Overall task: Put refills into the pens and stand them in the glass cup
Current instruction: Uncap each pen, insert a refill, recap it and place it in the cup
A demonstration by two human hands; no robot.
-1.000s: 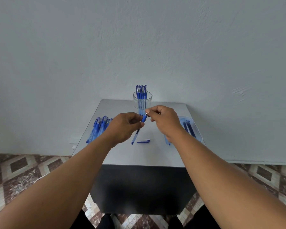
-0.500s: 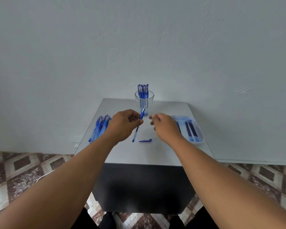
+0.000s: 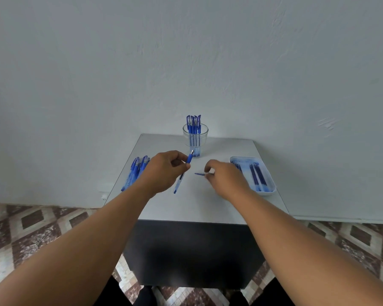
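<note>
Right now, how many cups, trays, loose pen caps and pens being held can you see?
glass cup: 1
tray: 1
loose pen cap: 1
pen held in the left hand: 1
Total: 4

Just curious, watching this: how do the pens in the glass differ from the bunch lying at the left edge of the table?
The pens in the glass cup stand upright, caps up, held together by its clear wall; the pile of pens lies flat on the table, fanned loosely. The cup's pens stand at the far edge by the wall; the pile lies nearer, beside the left hand. Both lots are blue and look alike.
</note>
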